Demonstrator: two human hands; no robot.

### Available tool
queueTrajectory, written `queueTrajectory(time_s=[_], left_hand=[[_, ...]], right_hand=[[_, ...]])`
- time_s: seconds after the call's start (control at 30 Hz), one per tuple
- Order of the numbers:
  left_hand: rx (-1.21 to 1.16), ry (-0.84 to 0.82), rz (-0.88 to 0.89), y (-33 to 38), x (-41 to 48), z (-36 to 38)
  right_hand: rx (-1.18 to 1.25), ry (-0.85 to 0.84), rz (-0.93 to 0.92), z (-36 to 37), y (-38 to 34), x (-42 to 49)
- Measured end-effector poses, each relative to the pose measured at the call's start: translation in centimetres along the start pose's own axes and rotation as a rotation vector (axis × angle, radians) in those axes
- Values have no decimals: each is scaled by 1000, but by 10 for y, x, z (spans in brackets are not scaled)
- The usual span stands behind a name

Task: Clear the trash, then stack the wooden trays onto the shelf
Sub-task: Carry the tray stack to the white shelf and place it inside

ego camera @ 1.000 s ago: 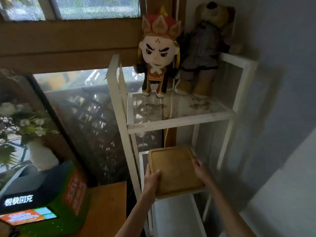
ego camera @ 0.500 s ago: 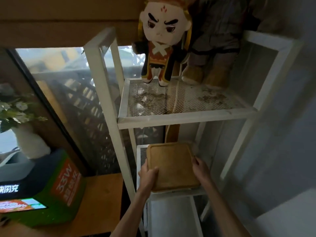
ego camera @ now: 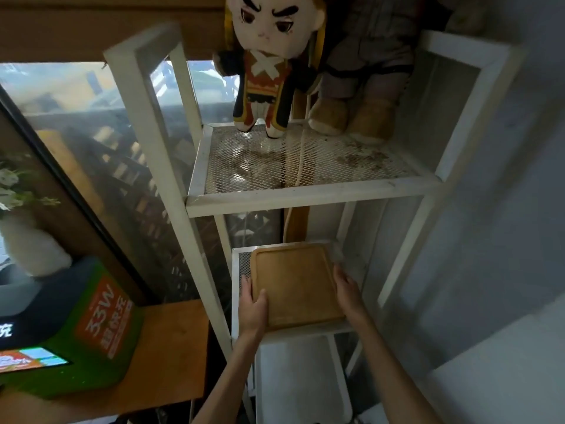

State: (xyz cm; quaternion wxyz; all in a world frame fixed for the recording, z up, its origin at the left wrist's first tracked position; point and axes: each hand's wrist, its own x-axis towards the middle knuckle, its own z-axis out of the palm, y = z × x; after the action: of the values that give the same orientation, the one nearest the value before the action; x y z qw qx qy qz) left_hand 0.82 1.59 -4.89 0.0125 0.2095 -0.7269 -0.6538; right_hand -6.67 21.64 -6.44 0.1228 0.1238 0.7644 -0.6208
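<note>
A square wooden tray (ego camera: 298, 284) with a raised rim lies flat on the middle level of a white metal shelf (ego camera: 308, 195). My left hand (ego camera: 253, 304) grips the tray's left edge, thumb on top. On the right edge rests my right hand (ego camera: 347, 290), fingers along the rim. The tray's front edge sits just behind the shelf's front bar. I cannot tell whether more trays lie under it.
Two plush dolls (ego camera: 269, 56) stand on the mesh top level. A green and black charging kiosk (ego camera: 70, 325) sits on a wooden table (ego camera: 171, 353) to the left, with a white flower vase (ego camera: 27, 243) behind it. A grey wall (ego camera: 504, 209) is on the right.
The tray has gone further back onto the middle shelf level and lies flat there. Both hands stayed on its edges. The view has moved closer to the shelf.
</note>
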Motion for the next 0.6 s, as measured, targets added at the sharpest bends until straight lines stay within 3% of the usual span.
queueTrajectory(time_s=[0.1,0.27,0.6], left_hand=[[-49,-3,23,-7,-16,2],[-56,16,26,-7,-14,6],[49,-86,139,-13,-3,-9]], right_hand=[[179,-5,-7,-1,6,-16],[279,-41,-61,8,9,-25],[49,-254,-50,2,-5,-25]])
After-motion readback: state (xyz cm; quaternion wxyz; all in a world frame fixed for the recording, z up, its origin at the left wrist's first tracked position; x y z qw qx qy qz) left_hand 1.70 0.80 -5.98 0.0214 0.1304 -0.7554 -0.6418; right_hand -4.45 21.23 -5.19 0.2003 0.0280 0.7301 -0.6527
